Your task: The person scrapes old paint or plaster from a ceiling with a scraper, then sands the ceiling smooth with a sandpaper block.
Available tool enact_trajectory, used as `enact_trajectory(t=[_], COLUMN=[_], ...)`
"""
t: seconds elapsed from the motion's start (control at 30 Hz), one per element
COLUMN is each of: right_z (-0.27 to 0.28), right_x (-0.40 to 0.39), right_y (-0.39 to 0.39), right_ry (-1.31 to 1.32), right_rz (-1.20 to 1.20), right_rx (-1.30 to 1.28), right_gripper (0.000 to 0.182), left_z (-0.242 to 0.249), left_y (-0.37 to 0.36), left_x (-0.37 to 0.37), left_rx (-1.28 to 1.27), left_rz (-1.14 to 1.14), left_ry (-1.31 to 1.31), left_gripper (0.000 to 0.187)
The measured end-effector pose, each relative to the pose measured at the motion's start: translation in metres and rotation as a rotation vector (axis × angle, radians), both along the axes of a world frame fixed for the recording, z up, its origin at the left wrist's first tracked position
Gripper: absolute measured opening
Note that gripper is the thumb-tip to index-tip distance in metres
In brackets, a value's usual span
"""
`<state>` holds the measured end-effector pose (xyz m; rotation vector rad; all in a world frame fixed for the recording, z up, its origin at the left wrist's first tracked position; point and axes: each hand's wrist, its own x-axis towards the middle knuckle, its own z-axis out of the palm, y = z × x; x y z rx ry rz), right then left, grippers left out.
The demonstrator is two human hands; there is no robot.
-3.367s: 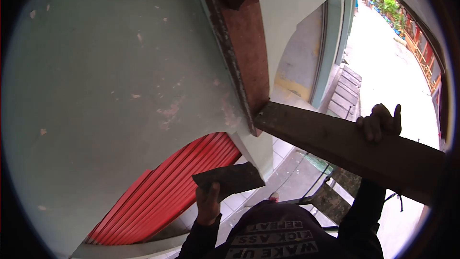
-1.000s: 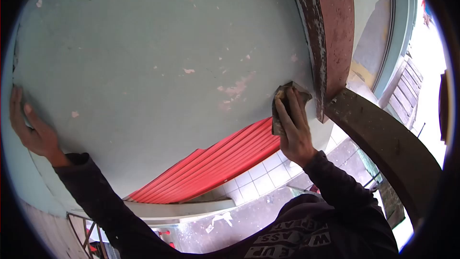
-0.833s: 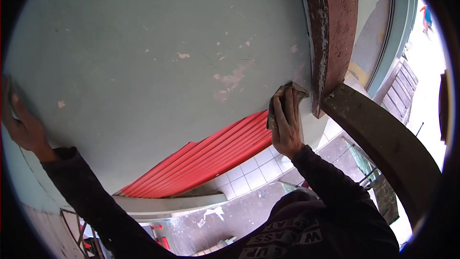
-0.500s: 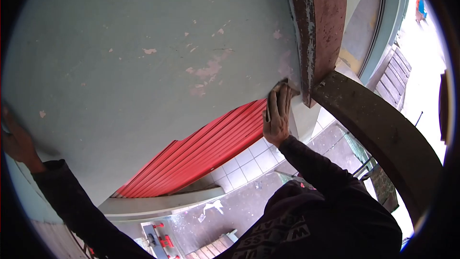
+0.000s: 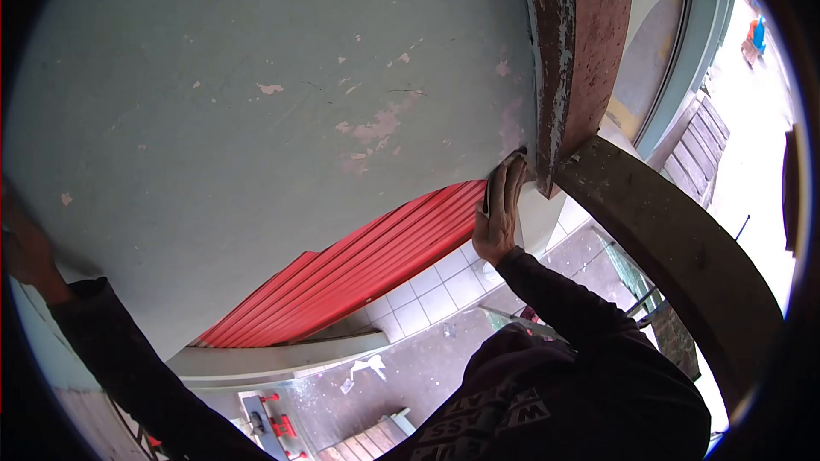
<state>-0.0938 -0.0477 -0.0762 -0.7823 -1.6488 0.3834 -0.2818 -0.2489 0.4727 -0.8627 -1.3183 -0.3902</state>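
A grey-green painted wall (image 5: 256, 162) with pale chipped patches fills most of the view. My right hand (image 5: 502, 205) presses a folded piece of sandpaper (image 5: 519, 154) to its lower right edge, beside the brown post (image 5: 559, 60) with peeling paint. The fingers lie together over the sandpaper and hide most of it. Over at the far left, my left hand (image 5: 30, 248) rests flat against the wall with nothing visible in it. Its fingertips fall in the dark rim of the view.
A brown beam (image 5: 675, 239) runs down to the right from the post. Below the wall are a red corrugated shutter (image 5: 359, 273) and white floor tiles (image 5: 436, 286). A grey-and-red object (image 5: 269, 427) stands on the floor far below. A person (image 5: 754, 38) is outside at upper right.
My right hand has shifted slightly up and right along the wall's edge, and less of the sandpaper shows. The left hand stays against the wall. The view has moved a little.
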Motion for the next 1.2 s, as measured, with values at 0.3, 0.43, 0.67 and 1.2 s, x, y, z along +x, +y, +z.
enact_trajectory(t=[0.3, 0.43, 0.67, 1.2], right_z=[0.051, 0.017, 0.056, 0.111], right_x=[-0.008, 0.008, 0.038, 0.085], right_y=[0.013, -0.002, -0.037, -0.062], right_ry=[0.083, 0.02, 0.317, 0.886], right_rz=[-0.033, -0.038, 0.196, 0.908], right_rx=[0.049, -0.029, -0.223, -1.094], right_gripper=[0.067, 0.063, 0.048, 0.039], left_z=[0.016, 0.017, 0.021, 0.025], left_y=[-0.016, -0.015, -0.02, -0.053], left_x=[-0.031, -0.034, -0.05, -0.119], left_rx=[-0.162, -0.165, -0.385, -0.161], left_rz=[-0.047, -0.07, -0.24, -0.032], left_ry=[0.251, 0.239, 0.609, 0.421], left_gripper=[0.04, 0.039, 0.037, 0.045])
